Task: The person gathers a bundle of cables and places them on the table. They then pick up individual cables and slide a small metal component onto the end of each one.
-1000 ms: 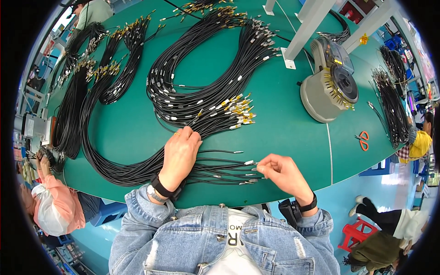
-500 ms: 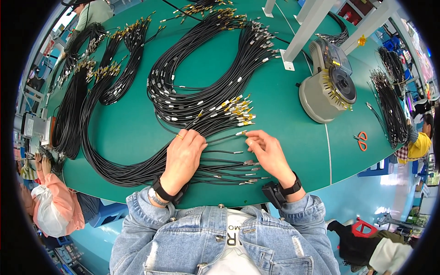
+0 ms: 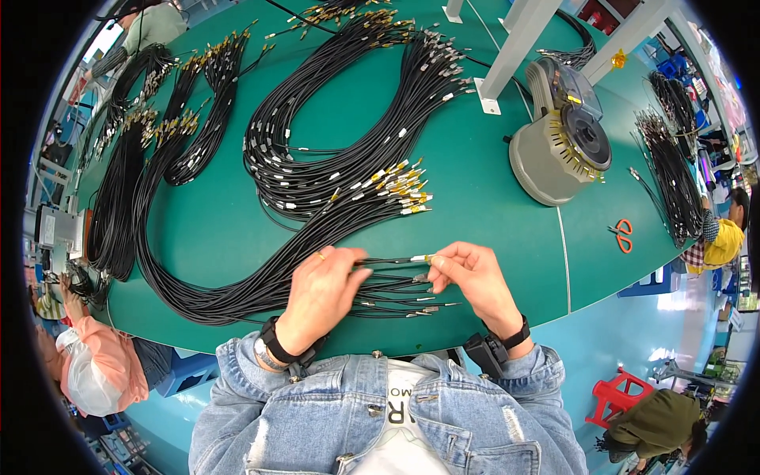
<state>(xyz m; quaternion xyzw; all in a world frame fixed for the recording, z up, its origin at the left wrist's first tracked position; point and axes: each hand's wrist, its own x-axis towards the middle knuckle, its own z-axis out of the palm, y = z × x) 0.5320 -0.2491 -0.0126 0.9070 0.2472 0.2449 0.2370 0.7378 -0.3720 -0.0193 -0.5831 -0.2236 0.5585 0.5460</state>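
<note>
My right hand (image 3: 476, 285) pinches the connector end of a thin black cable (image 3: 396, 260), which carries a white label and a yellowish tip. Leftward, that cable runs under the fingers of my left hand (image 3: 323, 294). The left thumb stands apart from its fingers, whose tips are slightly blurred. Several loose cable ends (image 3: 412, 310) with metal connectors fan out between my hands, close to the table's near edge. A thick black cable bundle (image 3: 202, 301) curves in from the left beneath my left hand; its other gold-tipped ends (image 3: 404, 184) lie just beyond.
A larger curved cable bundle (image 3: 289, 170) lies farther back on the green table (image 3: 475, 198), with more bundles (image 3: 119, 214) at left. Right stand a grey round dispenser-like machine (image 3: 558, 154), white metal posts (image 3: 514, 55) and orange-handled scissors (image 3: 625, 236). Co-workers sit around; a red stool (image 3: 617, 396) is behind right.
The pinched cable and my right hand have come nearer to me, among the loose ends. My left thumb has spread from its fingers. The person at lower right has shifted, uncovering more of the stool.
</note>
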